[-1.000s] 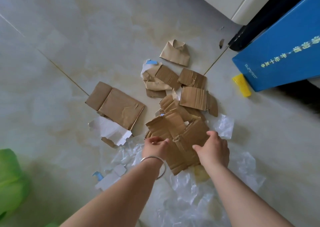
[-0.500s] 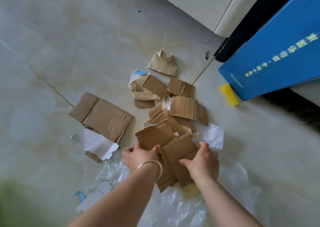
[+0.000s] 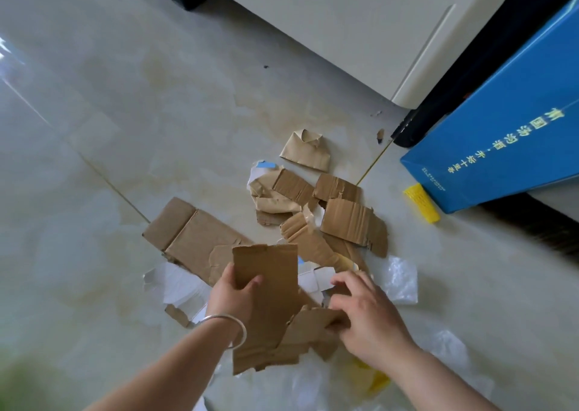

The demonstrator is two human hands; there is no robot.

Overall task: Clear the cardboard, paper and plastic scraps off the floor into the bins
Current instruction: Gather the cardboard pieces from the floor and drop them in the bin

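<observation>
we grip a cardboard stack (image 3: 269,310): left hand (image 3: 232,294) pinching its left edge, right hand (image 3: 366,313) clutching lower pieces. cardboard scraps (image 3: 351,222), paper (image 3: 178,285) and plastic (image 3: 398,279) remain on the floor (image 3: 125,128); early stage.

Left hand (image 3: 233,291) with silver bangle (image 3: 233,329) pinches tall brown cardboard sheet (image 3: 269,288), lifted upright. Right hand (image 3: 366,313) grips torn brown cardboard pieces (image 3: 310,326) just beside that sheet. Beyond the sheet: large flat creased cardboard panel (image 3: 191,235), heap of small corrugated cardboard scraps (image 3: 326,210), white paper scraps (image 3: 178,285), clear plastic film (image 3: 401,275). Blue printed box (image 3: 501,147) and yellow ribbed plastic block (image 3: 421,202) well apart from it, far right.
</observation>
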